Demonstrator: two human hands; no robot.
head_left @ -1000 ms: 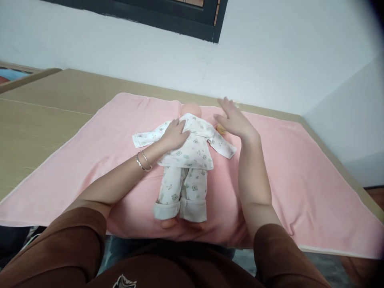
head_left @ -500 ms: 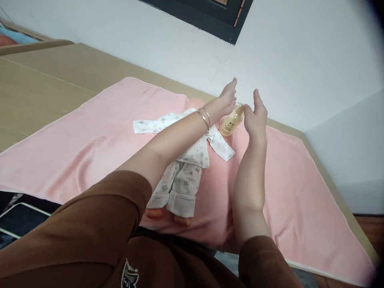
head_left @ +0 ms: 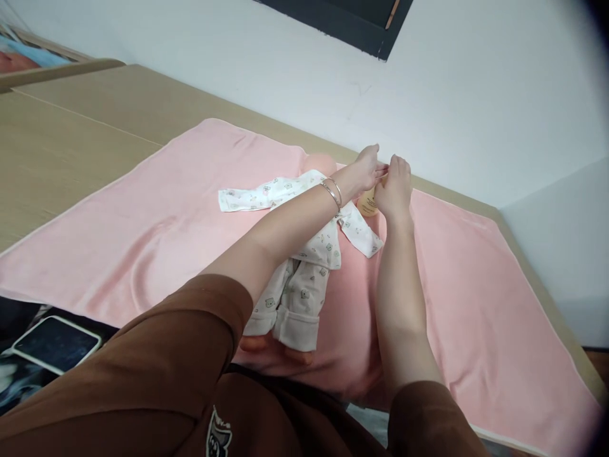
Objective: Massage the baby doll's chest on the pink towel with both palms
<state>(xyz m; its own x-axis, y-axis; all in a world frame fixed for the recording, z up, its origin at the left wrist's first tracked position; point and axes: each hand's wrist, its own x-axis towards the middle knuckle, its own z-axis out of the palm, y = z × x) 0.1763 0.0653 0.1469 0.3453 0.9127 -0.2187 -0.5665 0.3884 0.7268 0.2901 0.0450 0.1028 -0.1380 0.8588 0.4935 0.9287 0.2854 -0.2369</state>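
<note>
Beside doll sleeve point(head_left: 360, 231): left hand point(head_left: 367, 170) spread by bottle point(head_left: 367, 202); right hand point(head_left: 396, 190) bent over top, grip cannot tell. Best: palm close, bottle steady.

A light wood-toned table point(head_left: 95, 136) carries a spread pink cloth point(head_left: 466, 279) with pale edging.

Clothed doll point(head_left: 327, 244) beside yellow bottle point(head_left: 367, 204)

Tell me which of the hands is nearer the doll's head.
Left. The left hand is just right of the doll's head; the right hand is farther right, at the yellowish bottle.
</note>
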